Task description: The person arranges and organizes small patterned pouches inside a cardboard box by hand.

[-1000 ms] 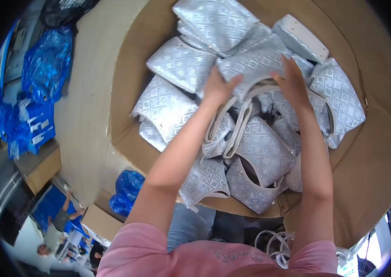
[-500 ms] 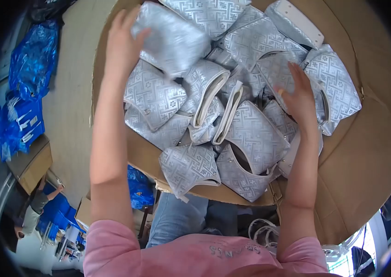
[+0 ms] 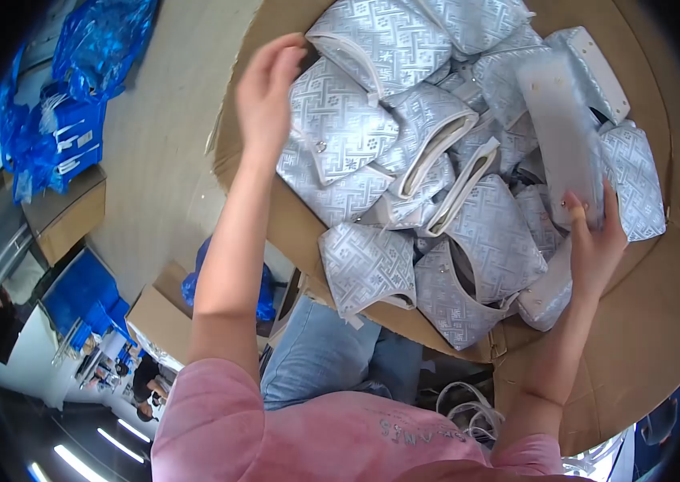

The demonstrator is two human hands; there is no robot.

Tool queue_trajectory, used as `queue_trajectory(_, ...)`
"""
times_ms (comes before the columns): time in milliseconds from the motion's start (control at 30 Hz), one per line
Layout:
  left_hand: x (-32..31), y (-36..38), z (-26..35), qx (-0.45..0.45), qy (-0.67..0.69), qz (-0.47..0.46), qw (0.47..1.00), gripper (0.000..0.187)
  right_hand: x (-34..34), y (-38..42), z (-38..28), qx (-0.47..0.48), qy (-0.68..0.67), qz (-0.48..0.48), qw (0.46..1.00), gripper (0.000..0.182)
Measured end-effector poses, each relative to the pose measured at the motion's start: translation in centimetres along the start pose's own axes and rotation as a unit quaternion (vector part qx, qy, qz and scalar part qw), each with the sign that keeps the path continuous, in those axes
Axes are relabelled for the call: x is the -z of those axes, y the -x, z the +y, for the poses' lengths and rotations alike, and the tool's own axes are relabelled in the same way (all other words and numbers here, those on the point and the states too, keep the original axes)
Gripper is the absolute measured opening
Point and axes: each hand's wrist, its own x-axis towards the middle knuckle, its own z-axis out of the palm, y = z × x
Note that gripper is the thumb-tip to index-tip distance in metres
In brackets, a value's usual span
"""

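Several silver patterned bags [image 3: 342, 120] lie heaped in a large cardboard box [image 3: 637, 321]. My left hand [image 3: 270, 92] is over the box's left side, beside an open-topped bag, its fingers apart and nothing in them. At the right of the heap, my right hand [image 3: 597, 241] grips the near end of a silver bag [image 3: 557, 120], whose pale flat base with small studs faces up. That bag is slightly blurred. Near the front edge lie two more bags, one [image 3: 368, 269] with a white-trimmed opening.
Blue plastic bags [image 3: 103, 48] and a blue container with white items [image 3: 79, 136] are at the upper left. An open cardboard carton [image 3: 159, 313] stands left of my arm. A person in dark clothes [image 3: 147, 381] is far off at lower left.
The view has shifted, so the box sits further right. My left hand has let go of the bag it was moving at the upper left. My right hand now has a bag tilted base up.
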Motion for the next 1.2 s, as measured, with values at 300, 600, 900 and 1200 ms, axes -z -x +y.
queue_trajectory(300,3.5,8.4,9.2,-0.232,-0.175,0.076,0.954,0.033,-14.4,9.3,-11.3,0.272,-0.109,-0.19,0.937,0.055)
queue_trajectory(600,-2.4,10.2,-2.0,-0.119,-0.484,-0.229,0.836,0.052,-15.2,1.0,3.0,0.074,-0.028,0.079,0.994,0.053)
queue_trajectory(900,-16.2,9.2,-3.8,-0.112,-0.47,-0.169,0.859,0.063,-14.0,0.8,5.7,-0.064,-0.171,-0.102,0.978,0.024)
queue_trajectory(1200,-11.8,9.0,-1.6,-0.046,-0.239,-0.137,0.96,0.049,-10.4,6.7,2.5,0.241,-0.264,-0.003,0.934,0.022)
